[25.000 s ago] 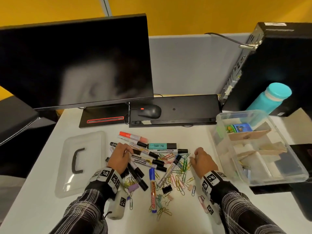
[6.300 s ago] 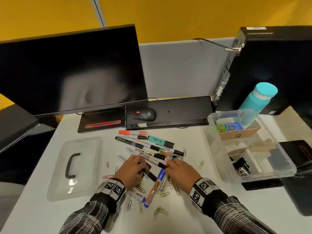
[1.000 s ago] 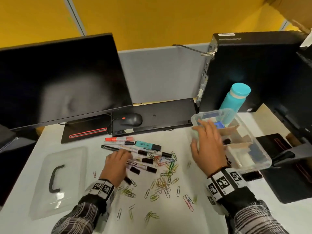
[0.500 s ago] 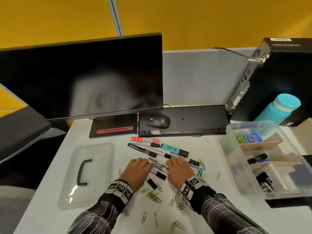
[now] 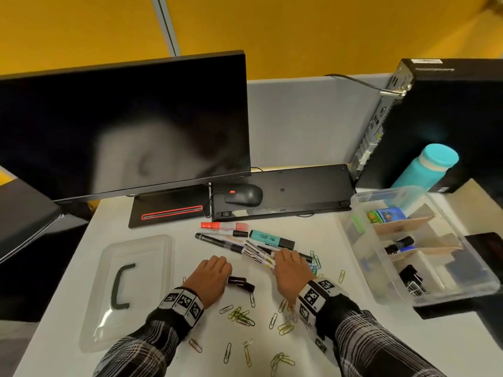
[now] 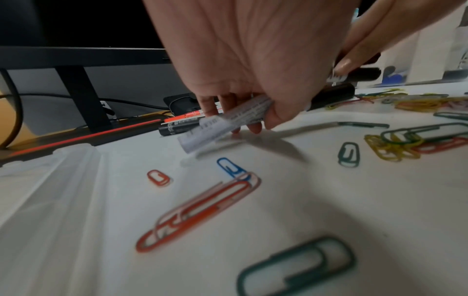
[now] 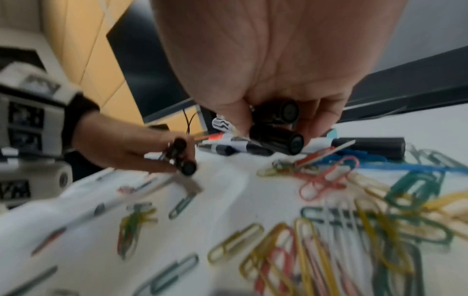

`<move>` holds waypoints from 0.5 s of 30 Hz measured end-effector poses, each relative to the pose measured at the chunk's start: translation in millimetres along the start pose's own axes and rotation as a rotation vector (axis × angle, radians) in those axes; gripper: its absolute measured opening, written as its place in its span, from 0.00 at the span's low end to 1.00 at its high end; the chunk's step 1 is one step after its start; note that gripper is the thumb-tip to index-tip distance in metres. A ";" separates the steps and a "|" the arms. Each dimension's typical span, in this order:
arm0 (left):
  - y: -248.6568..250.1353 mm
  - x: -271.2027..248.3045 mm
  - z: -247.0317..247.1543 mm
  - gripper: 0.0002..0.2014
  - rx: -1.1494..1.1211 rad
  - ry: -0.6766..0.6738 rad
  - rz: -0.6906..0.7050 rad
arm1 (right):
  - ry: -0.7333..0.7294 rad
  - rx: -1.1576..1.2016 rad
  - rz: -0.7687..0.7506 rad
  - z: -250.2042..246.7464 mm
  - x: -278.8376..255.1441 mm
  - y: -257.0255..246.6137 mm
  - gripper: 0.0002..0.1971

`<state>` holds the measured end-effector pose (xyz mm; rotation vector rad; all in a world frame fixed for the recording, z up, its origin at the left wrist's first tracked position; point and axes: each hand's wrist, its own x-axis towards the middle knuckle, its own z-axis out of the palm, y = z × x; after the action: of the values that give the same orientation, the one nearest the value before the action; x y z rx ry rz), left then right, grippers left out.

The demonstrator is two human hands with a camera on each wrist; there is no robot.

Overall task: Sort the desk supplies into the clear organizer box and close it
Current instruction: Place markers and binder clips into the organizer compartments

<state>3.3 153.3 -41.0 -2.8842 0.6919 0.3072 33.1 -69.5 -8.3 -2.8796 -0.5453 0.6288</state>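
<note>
Several markers lie in a loose pile mid-desk, with coloured paper clips scattered in front of them. My left hand grips two markers; their black caps stick out to its right. My right hand is curled round two black-capped markers at the pile's right end, white barrels pointing left. The clear organizer box stands open at the right, holding markers, binder clips and small items. Its lid with a black handle lies flat at the left.
A monitor and its base stand behind the pile, with a mouse and black keyboard. A PC tower and teal bottle stand behind the box. A black object lies right of the box.
A second ago my right hand was at the box; it has come back to the pile. Both hands now hold markers, the left one drawn slightly toward me.
</note>
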 end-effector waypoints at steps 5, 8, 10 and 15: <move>-1.4 -2.0 -10.4 0.22 -0.091 0.065 -0.014 | -0.010 0.254 -0.038 -38.6 -24.9 24.7 0.14; 7.5 0.4 -32.1 0.20 -0.251 0.118 -0.087 | 0.068 0.327 -0.024 -62.2 -42.2 50.9 0.11; 12.9 5.7 -44.1 0.12 -0.326 0.096 -0.157 | 0.189 0.299 0.015 -80.5 -52.7 74.7 0.11; 20.1 16.4 -53.5 0.12 -0.429 0.099 -0.265 | 0.372 0.168 0.230 -117.0 -79.6 142.6 0.13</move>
<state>17.0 117.8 4.8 -3.3677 0.2716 0.3096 61.0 -238.6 96.6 -2.8160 -0.1051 0.1440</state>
